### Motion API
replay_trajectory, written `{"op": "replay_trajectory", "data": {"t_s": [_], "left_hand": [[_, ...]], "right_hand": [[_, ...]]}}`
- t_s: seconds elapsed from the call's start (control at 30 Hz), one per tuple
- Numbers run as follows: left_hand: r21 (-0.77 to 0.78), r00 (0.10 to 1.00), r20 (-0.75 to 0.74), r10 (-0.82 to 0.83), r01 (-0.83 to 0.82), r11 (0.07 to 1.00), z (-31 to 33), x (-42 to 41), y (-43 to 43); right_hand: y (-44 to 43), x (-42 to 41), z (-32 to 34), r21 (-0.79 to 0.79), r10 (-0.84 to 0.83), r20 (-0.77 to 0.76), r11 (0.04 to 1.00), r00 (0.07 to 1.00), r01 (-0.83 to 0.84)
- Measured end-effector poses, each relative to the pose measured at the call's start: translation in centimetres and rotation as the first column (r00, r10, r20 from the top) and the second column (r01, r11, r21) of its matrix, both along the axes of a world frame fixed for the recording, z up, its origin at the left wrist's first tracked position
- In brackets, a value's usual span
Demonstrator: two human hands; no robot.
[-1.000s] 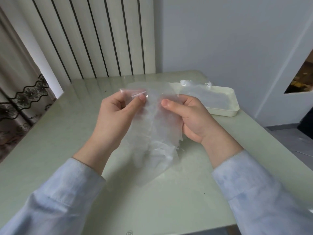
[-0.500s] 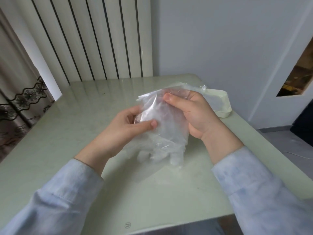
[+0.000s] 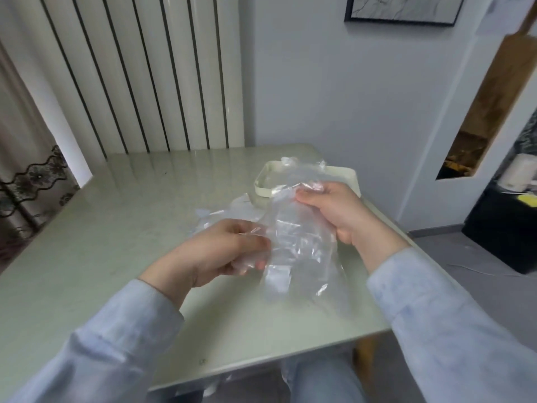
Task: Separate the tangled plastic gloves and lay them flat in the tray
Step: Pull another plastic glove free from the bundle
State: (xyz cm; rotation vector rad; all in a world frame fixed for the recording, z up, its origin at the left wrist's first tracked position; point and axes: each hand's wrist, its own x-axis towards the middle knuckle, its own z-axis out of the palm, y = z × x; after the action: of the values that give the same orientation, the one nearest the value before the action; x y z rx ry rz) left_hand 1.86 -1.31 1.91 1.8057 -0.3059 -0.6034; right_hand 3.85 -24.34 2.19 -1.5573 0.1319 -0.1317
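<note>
Pinching the top edge of a crumpled clear plastic glove bundle (image 3: 296, 248) between thumb and curled fingers of the right hand (image 3: 334, 212); gripping its 8 o'clock side with curled fingers of the left hand (image 3: 223, 251). Held above a pale green tabletop (image 3: 116, 228), at 6 o'clock from a cream rectangular tray (image 3: 261, 189).

Both hands (image 3: 220, 248) (image 3: 334, 207) grip tangled gloves (image 3: 296, 245) above table (image 3: 116, 228).

The left hand (image 3: 223, 251) is held low, fingers curled round the plastic gloves (image 3: 299, 251); the right hand (image 3: 337, 210) is held higher, their top edge pinched. Both forearms are covered by pale-blue sleeves (image 3: 122, 330).
</note>
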Motion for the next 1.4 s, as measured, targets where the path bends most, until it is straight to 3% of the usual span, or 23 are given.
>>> {"op": "replay_trajectory", "data": {"t_s": [0.1,0.17,0.23,0.4,0.5,0.6,0.7,0.8,0.87,0.93,1.03,1.23,1.33,1.4], "left_hand": [[0.266,0.976,0.212,0.050,-0.107,0.958,-2.4,1.2,0.1],[0.385,0.902,0.430,0.018,-0.202,0.900,-3.5,1.7,0.2],[0.457,0.835,0.548,-0.048,-0.251,0.853,-4.2,2.1,0.5],[0.680,0.839,0.478,-0.260,-0.165,0.714,-5.4,3.8,1.6],[0.567,0.764,0.602,-0.232,-0.204,0.798,-5.8,4.7,1.4],[0.515,0.667,0.705,-0.243,-0.245,0.821,-5.9,5.3,1.2],[0.433,0.718,0.686,-0.118,-0.272,0.859,-6.0,5.7,1.5],[0.183,0.740,0.653,0.164,-0.364,0.913,-5.3,6.2,1.9],[-0.101,0.760,0.510,0.403,-0.412,0.905,-3.9,6.2,1.9],[-0.361,0.825,0.251,0.506,-0.406,0.840,-2.3,6.0,1.8],[-0.554,0.927,0.032,0.373,-0.294,0.779,-0.4,5.3,0.9],[-0.626,0.986,-0.067,0.152,-0.160,0.763,-1.4,6.1,-2.4],[-0.717,0.989,-0.137,-0.049,-0.065,0.694,-2.8,6.3,-2.7],[-0.809,0.966,-0.106,-0.236,0.054,0.585,-3.0,6.0,-2.5]], "right_hand": [[-0.9,0.4,-3.1,-0.111,-0.021,-0.063,0.994,0.998,0.014],[-1.2,1.0,-4.9,-0.180,-0.038,-0.087,0.983,0.995,0.022],[-1.4,1.4,-5.9,-0.227,-0.048,-0.088,0.974,0.995,0.027],[-1.5,2.2,-7.1,-0.366,-0.081,-0.032,0.928,0.996,0.064],[-1.6,2.2,-7.2,-0.367,-0.060,-0.031,0.929,0.998,0.044],[-1.5,2.2,-7.3,-0.318,-0.062,-0.039,0.947,0.997,0.046],[-1.4,2.1,-7.1,-0.272,-0.077,-0.035,0.960,0.996,0.065],[-1.4,2.1,-7.2,-0.237,-0.069,-0.031,0.970,0.997,0.059],[-1.4,2.1,-7.0,-0.245,-0.059,-0.034,0.968,0.998,0.049],[-1.3,2.2,-7.0,-0.250,-0.050,-0.037,0.968,0.998,0.039],[-0.9,2.4,-6.9,-0.233,-0.051,-0.048,0.972,0.998,0.039],[-0.5,2.3,-6.7,-0.089,0.046,-0.047,0.995,0.998,-0.050],[-0.6,2.4,-6.7,-0.117,0.068,-0.024,0.991,0.997,-0.070],[-0.5,2.1,-6.2,-0.126,0.091,-0.030,0.988,0.995,-0.094]]}}
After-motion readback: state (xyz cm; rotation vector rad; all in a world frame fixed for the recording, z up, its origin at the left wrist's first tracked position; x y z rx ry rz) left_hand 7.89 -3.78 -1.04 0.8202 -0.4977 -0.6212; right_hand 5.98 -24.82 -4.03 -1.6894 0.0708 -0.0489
